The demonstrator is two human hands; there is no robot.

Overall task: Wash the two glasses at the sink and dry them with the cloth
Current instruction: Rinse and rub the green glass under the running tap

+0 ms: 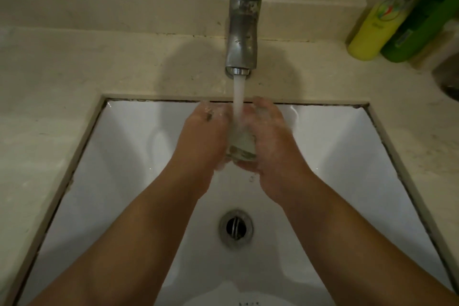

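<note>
Both hands, left hand [206, 136] and right hand [268, 141], cup a clear drinking glass [241, 144] between their palms under the tap's stream [239, 97]; turn it slowly, gripping firmly, since it looks slippery.

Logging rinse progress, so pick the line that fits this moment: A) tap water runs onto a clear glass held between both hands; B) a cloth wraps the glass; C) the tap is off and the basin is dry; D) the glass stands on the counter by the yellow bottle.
A: the stream from the chrome tap falls onto the clear drinking glass, gripped between the left hand and the right hand over the white basin.
</note>
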